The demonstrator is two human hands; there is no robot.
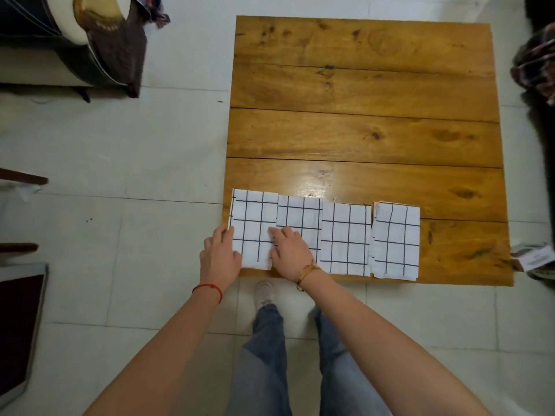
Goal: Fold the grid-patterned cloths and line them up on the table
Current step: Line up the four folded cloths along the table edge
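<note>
Several folded white cloths with black grid lines lie side by side along the near edge of the wooden table. The leftmost cloth sits at the table's near left corner. My left hand rests against its left edge with fingers on the cloth. My right hand lies flat with fingers spread over the seam between the leftmost cloth and the second cloth. Further right lie the third cloth and the rightmost cloth, both untouched.
The table stands on a pale tiled floor. A dark cushioned seat is at the far left. A patterned fabric bundle sits at the right edge. A small box lies beside the table's near right corner. My legs and shoe are below.
</note>
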